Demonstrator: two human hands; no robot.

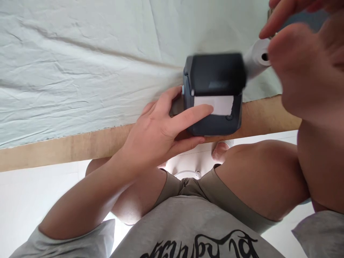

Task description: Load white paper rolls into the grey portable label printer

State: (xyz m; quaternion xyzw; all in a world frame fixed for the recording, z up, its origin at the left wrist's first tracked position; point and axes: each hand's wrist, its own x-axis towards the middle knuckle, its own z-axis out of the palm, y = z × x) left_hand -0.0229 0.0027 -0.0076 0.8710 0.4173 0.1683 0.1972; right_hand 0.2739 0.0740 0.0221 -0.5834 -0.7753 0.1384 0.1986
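Note:
A small dark label printer sits at the table's front edge with its lid on the far side. A piece of white paper with an uneven right edge lies across its near face. My left hand grips the printer's left side, one finger pressing on the paper and another along the bottom front edge. At the upper right, close to the camera, my right hand is raised with its fingers apart. Just beyond its fingertips lies a white paper roll with a dark core hole, partly hidden by the hand.
A pale, wrinkled cloth covers the table, leaving a strip of bare wooden edge along the front. Behind my right hand, a blue object and a brass-coloured one show in part. My legs are below the edge.

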